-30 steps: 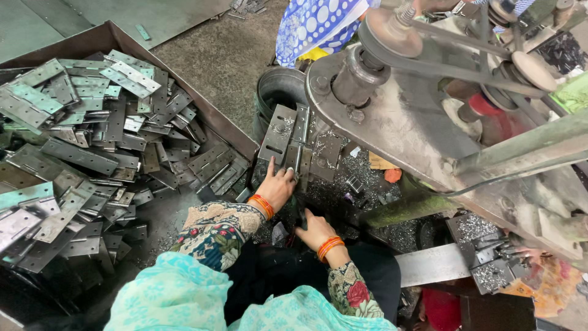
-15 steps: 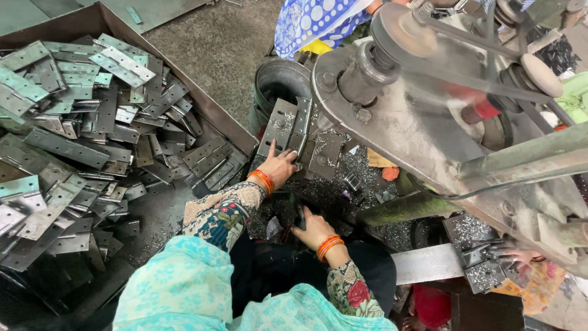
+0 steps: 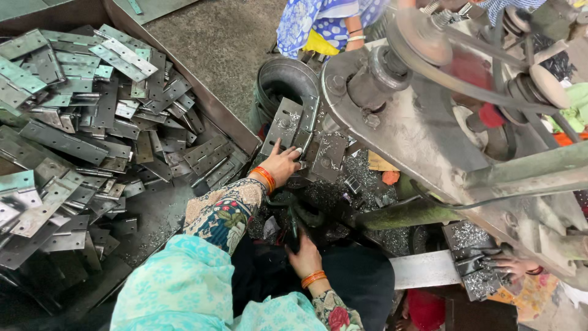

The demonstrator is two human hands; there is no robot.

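Hinges [image 3: 86, 116] lie heaped in the big brown tray [image 3: 214, 107] at the far left, flat grey plates piled every way. Right of the tray, the left hand [image 3: 280, 164] reaches forward from a flowered sleeve with orange bangles at the wrist, the arm stretched out and the fingers spread and pressed down on the lower edge of a grey hinge plate [image 3: 283, 125] that leans against a dark round bucket [image 3: 288, 83]. I cannot tell whether the fingers grip the plate or only rest on it. Just right of that plate lies a second hinge plate [image 3: 327, 158], among metal shavings. Nearer the body than the plates, the right hand [image 3: 304, 256] is bent down at the wrist, palm down, its fingers curled about a dark tool [image 3: 293, 220]. Right of both hands stands a large grey machine [image 3: 429, 135] with pulleys and a belt. Below the machine, at the far right, another person's hand [image 3: 511, 266] rests on a shaving-covered block.
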